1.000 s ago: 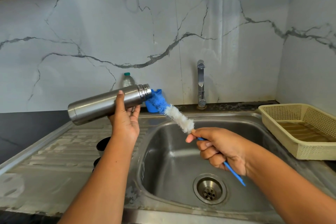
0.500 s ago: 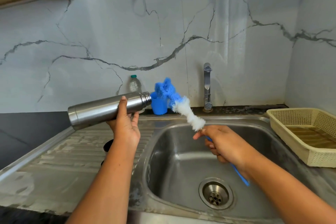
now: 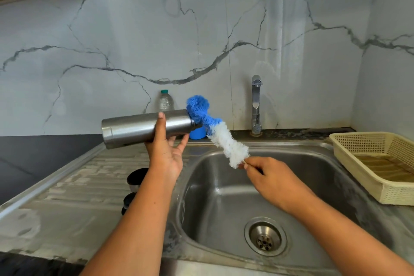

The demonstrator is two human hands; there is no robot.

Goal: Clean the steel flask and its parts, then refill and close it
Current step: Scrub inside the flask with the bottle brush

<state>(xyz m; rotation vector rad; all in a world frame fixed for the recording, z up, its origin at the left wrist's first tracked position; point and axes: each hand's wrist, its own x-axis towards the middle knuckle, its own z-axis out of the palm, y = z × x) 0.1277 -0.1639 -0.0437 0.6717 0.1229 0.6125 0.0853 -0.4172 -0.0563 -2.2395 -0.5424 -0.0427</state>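
We see the steel flask (image 3: pixel 134 129) lifted above the drainboard (image 3: pixel 78 186), lying nearly level with its base to the left and its open neck to the right. The left hand (image 3: pixel 167 152) holds it from below, the thumb laid up across the near side of the body and the fingers reaching round underneath. The right hand (image 3: pixel 268 177) hangs over the sink (image 3: pixel 215 199), fingers curled, pinching the stem of the bottle brush (image 3: pixel 224 139) just under its white fibres; the rest of the handle is hidden by the hand.

The brush slants up and to the left. Its blue tuft is bunched against the flask's neck and covers the mouth, so we cannot tell whether any of it sits inside.

Behind the left forearm, on the drainboard, two dark round parts show – a larger one (image 3: pixel 136 178) and a smaller one (image 3: pixel 128 201), both partly hidden. A blue cup (image 3: pixel 197 134) stands at the back edge of the counter, mostly behind the brush and the flask's neck, and a clear plastic bottle (image 3: pixel 166 101) with a green cap stands against the marble wall (image 3: pixel 112 40) just behind the flask.

The tap (image 3: pixel 256 105) rises at the rear of the sink, and the drain (image 3: pixel 265 238) lies near the basin's front. To the right of the sink sits a cream basket (image 3: pixel 358 170) – its lattice walls low, its floor ribbed
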